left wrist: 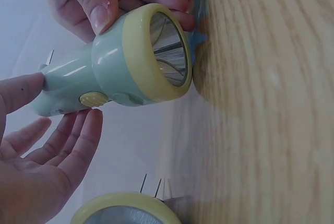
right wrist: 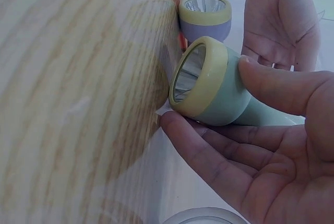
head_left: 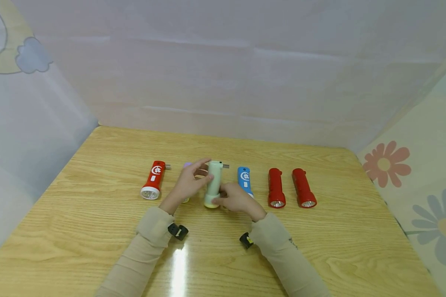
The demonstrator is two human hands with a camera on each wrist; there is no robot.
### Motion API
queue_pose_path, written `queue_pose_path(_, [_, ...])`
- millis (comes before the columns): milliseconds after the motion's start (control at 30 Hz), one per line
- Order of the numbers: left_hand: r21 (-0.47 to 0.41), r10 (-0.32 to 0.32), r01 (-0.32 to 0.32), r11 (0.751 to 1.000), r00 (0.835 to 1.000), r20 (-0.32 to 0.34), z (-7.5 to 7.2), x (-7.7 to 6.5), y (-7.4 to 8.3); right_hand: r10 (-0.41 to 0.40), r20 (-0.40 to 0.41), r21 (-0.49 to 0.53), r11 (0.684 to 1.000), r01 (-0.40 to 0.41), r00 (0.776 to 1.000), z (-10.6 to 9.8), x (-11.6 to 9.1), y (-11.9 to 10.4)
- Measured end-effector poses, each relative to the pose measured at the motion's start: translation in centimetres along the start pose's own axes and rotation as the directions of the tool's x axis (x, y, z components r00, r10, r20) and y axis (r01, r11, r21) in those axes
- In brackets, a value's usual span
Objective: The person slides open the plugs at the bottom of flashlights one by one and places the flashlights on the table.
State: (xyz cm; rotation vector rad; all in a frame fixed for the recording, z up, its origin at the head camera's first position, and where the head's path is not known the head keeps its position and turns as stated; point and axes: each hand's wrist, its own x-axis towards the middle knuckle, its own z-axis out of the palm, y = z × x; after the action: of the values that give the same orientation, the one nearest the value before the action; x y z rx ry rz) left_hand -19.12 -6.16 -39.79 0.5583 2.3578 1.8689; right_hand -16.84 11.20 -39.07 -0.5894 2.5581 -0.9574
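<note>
A pale green flashlight [head_left: 214,183] with a yellow rim stands tilted, its lens end low at the tabletop and plug prongs [head_left: 226,166] sticking out near its tail. My left hand [head_left: 190,180] holds the tail end between thumb and fingers. Around the lens end, my right hand [head_left: 238,198] grips with the thumb on one side and fingers beneath. A yellow switch [left wrist: 94,99] shows on the barrel in the left wrist view. Behind my left hand, a purple flashlight [right wrist: 206,30] with a yellow rim is mostly hidden in the head view.
On the wooden table [head_left: 107,231], a red flashlight [head_left: 154,179] with a white rim and exposed prongs lies at left. Right of my hands are a blue flashlight [head_left: 244,178], partly covered, and two red flashlights, one nearer [head_left: 275,185] and one farther right [head_left: 302,186]. Printed cloth surrounds the table.
</note>
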Motion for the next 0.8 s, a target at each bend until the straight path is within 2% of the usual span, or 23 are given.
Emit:
queue_pose_path(233, [0.002,-0.005,0.005,1.000,1.000,0.005,0.2,0.0,0.2,0.006,0.009,0.005,1.000,-0.006,1.000,-0.1,0.0,-0.1])
queue_pose_path(367, [0.030,0.000,0.000,1.000,1.000,0.001,0.2,-0.6,2.1,0.012,-0.010,0.005,1.000,-0.011,1.000,-0.1,-0.1,-0.1])
queue_pose_path(467, [0.043,0.002,-0.001,0.999,1.000,-0.008,0.3,-0.5,1.9,0.013,-0.053,0.019,1.000,-0.012,0.998,0.1,-0.1,-0.2])
queue_pose_path(600, [0.051,-0.002,0.003,0.999,1.000,-0.022,0.4,0.1,0.1,0.060,-0.120,0.085,0.995,-0.050,0.991,0.4,-0.2,-0.3])
queue_pose_path(800, [0.066,-0.008,0.012,0.998,0.999,-0.051,0.4,0.1,0.0,0.131,-0.165,0.164,0.981,-0.103,0.978,0.7,-0.2,-0.4])
